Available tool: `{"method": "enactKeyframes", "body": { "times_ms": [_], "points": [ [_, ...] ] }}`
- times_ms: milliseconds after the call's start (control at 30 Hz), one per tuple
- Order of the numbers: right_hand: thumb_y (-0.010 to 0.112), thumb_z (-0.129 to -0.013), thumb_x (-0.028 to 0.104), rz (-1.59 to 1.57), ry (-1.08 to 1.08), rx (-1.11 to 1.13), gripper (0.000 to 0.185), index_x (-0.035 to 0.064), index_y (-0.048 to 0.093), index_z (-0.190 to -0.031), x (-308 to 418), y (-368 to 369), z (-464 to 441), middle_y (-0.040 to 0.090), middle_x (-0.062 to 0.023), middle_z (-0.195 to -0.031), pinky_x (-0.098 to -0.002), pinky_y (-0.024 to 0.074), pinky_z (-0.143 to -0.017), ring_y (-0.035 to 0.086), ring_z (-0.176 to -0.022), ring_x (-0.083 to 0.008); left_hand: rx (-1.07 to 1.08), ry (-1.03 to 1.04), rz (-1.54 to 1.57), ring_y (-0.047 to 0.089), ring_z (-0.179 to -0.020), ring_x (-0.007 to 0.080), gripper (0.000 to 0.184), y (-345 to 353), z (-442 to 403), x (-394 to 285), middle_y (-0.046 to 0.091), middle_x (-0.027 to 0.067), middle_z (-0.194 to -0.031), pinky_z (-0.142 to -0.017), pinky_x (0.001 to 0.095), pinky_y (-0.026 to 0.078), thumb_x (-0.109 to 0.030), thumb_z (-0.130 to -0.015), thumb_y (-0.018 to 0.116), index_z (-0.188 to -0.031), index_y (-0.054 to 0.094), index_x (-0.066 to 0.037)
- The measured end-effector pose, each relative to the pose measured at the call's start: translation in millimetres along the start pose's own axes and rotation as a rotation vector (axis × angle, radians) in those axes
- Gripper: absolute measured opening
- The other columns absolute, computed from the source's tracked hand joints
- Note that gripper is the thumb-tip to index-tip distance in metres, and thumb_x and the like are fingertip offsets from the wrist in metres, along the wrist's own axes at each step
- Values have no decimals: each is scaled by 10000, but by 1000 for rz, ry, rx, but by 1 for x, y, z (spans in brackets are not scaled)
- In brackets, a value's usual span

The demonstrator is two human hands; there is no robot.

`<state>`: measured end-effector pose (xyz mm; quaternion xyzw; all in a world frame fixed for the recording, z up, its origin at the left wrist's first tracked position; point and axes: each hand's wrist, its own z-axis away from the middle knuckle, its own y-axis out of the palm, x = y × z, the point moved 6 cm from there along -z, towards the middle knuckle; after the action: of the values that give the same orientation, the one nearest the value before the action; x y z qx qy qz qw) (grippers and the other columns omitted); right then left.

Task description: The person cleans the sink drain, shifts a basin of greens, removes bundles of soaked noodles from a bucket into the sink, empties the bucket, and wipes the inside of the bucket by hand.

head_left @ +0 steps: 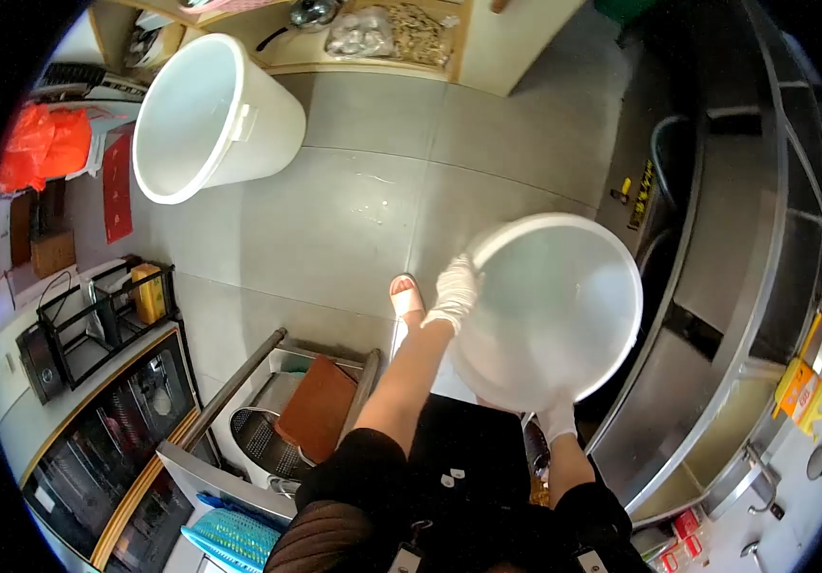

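Observation:
A large round white plastic bucket (564,306) is held in front of me, its wide rim facing up toward the camera and slightly blurred. My left hand (456,291), in a white glove, is closed on the bucket's left edge. At the near edge, my gloved right hand (556,416) grips the same bucket; its fingers are partly hidden behind the bucket wall. A second tall white bucket (272,124) stands on the tiled floor at the upper left, apart from both hands.
Steel counters (716,258) run along the right. A metal-railed cart (229,392) holding a brown board (316,409) stands at lower left, near a blue basket (234,538). Wet spots mark the grey floor (344,229). Shelves (363,67) with bagged goods line the far side.

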<state>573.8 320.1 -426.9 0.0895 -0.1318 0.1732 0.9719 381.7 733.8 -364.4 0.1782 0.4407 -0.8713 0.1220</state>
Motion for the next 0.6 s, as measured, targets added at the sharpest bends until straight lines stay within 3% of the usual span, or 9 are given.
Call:
{"method": "enactKeyframes", "body": {
  "times_ms": [33, 67, 167, 233, 267, 433, 467, 600],
  "points": [
    [339, -923, 325, -6, 2, -106, 456, 47, 371, -1284, 9, 26, 20, 433, -97, -1285, -367, 315, -1000, 379, -1199, -254, 7, -8, 2, 624, -760, 326, 237, 1, -7, 6, 623, 157, -840, -680, 422, 496, -218, -732, 611, -901, 557, -60],
    [331, -924, 316, 112, -57, 99, 450, 49, 372, -1284, 5, 27, 7, 430, -100, -1288, -368, 313, -1002, 377, -1202, -257, -91, 81, 30, 625, -716, 340, 161, -3, -9, 8, 628, 159, -753, -652, 434, 499, -165, -727, 576, -847, 574, -58],
    [318, -923, 312, 243, 10, 42, 456, 42, 366, -1287, 14, 86, 43, 422, -124, -1293, -395, 319, -1001, 377, -1202, -282, 51, 28, 53, 620, -723, 352, 154, -9, -21, 19, 630, 169, -739, -663, 444, 492, -164, -725, 574, -850, 578, -73],
    [309, -923, 308, 274, 8, 43, 459, 37, 362, -1290, 15, 112, 57, 416, -140, -1295, -412, 323, -1000, 377, -1201, -299, 150, -7, 76, 615, -789, 333, 230, -17, -24, 28, 632, 164, -821, -711, 423, 489, -211, -732, 584, -915, 586, -72],
    [309, -921, 319, 243, -11, 47, 471, 34, 358, -1292, 15, 110, 52, 412, -147, -1298, -422, 315, -1006, 375, -1202, -307, 99, 42, 105, 619, -765, 339, 162, -27, -21, 32, 633, 167, -780, -688, 437, 486, -176, -725, 583, -852, 583, -76],
    [310, -913, 350, 152, -1, 27, 505, 28, 343, -1300, 26, 99, 20, 398, -149, -1309, -457, 281, -1027, 359, -1212, -325, 134, -90, 219, 619, -774, 333, 202, -52, -15, 93, 635, 162, -795, -700, 427, 486, -205, -719, 591, -875, 586, -77],
    [313, -904, 309, 427, -78, 29, 488, 24, 340, -1299, 36, 117, 25, 392, -147, -1313, -459, 281, -1027, 356, -1215, -326, 134, -113, 245, 619, -775, 331, 199, -64, -12, 106, 636, 159, -797, -702, 423, 488, -208, -719, 588, -874, 590, -83],
    [358, -870, 260, 293, -52, -48, 485, 22, 348, -1292, 57, 153, 14, 396, -149, -1305, -454, 308, -1011, 357, -1211, -333, 53, -203, 281, 621, -778, 321, 218, -80, -8, 168, 640, 148, -803, -716, 403, 491, -225, -702, 581, -881, 609, -105]
  ]
}}
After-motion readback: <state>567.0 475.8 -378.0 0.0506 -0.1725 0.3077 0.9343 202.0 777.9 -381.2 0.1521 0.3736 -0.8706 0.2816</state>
